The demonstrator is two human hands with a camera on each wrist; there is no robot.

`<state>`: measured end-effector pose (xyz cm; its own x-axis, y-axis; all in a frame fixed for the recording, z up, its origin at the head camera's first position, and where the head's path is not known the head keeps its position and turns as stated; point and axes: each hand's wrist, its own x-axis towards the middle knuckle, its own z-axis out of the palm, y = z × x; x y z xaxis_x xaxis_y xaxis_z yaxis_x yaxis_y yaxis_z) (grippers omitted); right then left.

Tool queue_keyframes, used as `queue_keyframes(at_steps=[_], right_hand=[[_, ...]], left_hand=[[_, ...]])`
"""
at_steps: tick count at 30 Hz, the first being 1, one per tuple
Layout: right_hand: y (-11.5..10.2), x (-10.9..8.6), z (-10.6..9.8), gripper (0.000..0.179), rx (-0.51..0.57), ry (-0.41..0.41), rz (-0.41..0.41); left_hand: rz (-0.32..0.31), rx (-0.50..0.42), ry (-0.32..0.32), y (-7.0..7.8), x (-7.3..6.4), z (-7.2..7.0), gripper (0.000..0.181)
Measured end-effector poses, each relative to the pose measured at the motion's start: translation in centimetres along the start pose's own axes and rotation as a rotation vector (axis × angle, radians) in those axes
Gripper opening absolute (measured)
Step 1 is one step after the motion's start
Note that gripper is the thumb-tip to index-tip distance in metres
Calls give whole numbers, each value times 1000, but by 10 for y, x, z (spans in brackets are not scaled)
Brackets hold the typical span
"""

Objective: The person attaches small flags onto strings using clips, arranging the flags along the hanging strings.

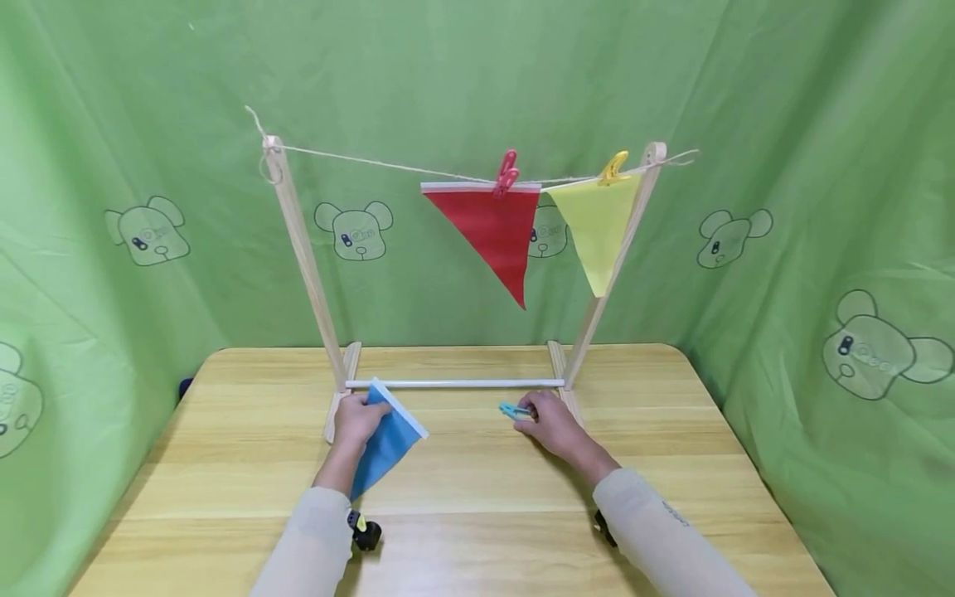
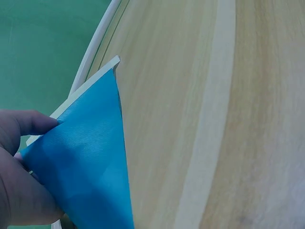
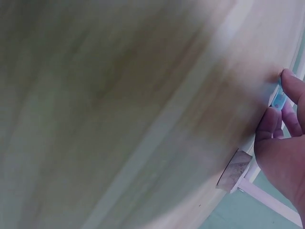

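Note:
My left hand (image 1: pixel 358 421) pinches a blue triangular pennant (image 1: pixel 386 448) with a white top strip, near the stand's left foot. In the left wrist view the thumb and fingers grip the pennant (image 2: pixel 90 143) close to its white edge. Above the table by the right foot, my right hand (image 1: pixel 550 421) holds a light-blue clothespin (image 1: pixel 513 410) between thumb and fingers. The right wrist view shows only a little of that clothespin (image 3: pixel 278 99). On the string (image 1: pixel 388 164) hang a red pennant (image 1: pixel 492 228), under a red clothespin (image 1: pixel 506 174), and a yellow pennant (image 1: pixel 597 224), under a yellow clothespin (image 1: pixel 614 168).
The string runs between two wooden posts, the left post (image 1: pixel 302 249) and the right post (image 1: pixel 625 249). A white crossbar (image 1: pixel 455 384) joins them low down. The wooden table (image 1: pixel 477 514) lies beneath, and a green curtain (image 1: pixel 462 75) surrounds it.

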<state>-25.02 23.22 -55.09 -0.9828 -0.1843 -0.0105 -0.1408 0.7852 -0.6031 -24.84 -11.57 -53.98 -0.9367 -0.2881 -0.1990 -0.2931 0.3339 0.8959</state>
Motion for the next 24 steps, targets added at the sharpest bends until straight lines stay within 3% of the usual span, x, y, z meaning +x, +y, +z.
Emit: queue_keyframes(at_steps=[13, 24], right_hand=[[0, -5, -2, 19, 26, 6, -40], [-4, -7, -6, 15, 62, 23, -46]], left_hand=[[-1, -43, -63, -4, -2, 1, 23], [45, -89, -77, 0, -5, 5, 20]])
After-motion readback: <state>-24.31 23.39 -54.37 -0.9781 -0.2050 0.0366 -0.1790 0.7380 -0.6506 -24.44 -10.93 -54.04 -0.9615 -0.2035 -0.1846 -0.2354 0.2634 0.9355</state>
